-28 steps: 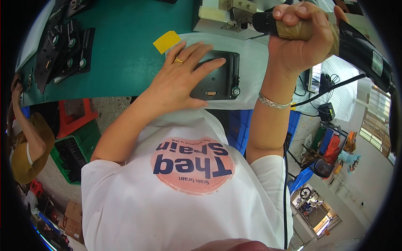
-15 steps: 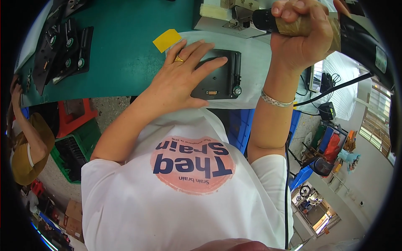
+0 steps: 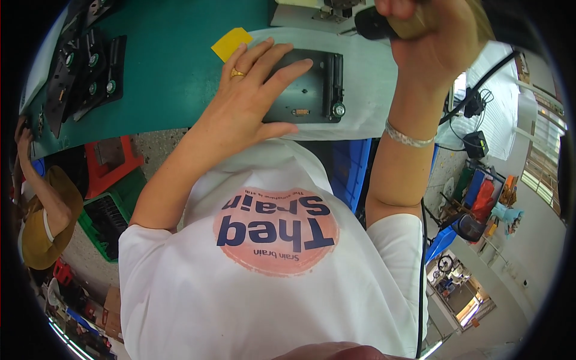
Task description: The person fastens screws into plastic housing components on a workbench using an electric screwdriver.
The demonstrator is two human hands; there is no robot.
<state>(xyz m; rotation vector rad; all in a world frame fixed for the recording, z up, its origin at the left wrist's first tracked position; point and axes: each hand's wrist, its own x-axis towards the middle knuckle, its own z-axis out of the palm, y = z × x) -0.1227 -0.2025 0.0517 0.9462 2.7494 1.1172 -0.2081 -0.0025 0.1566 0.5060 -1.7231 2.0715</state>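
My left hand [image 3: 246, 90] lies spread over the left part of a flat black panel [image 3: 309, 87], its fingers stretched out. The panel has a rounded bar down its right side, a round silver-green part at the near corner and a small copper-coloured connector near its front edge. My right hand [image 3: 444, 45] is wrapped round the taped tan grip of an electric screwdriver [image 3: 375, 24]. The tool is held nearly level above and right of the panel, apart from it, with its thin bit pointing left. Part of my right fist is cut off by the upper edge.
A yellow paper piece [image 3: 230, 43] lies by my left fingertips. Several similar black panels [image 3: 87, 72] are piled on the green table [image 3: 162, 66] at the left. A metal device [image 3: 312, 13] stands at the back. Another person's arm [image 3: 45, 180] shows at far left.
The screwdriver and my right hand have come nearer the camera and shifted slightly; the bit now shows clearly. My left hand stays on the panel. The whole view has shifted a little.
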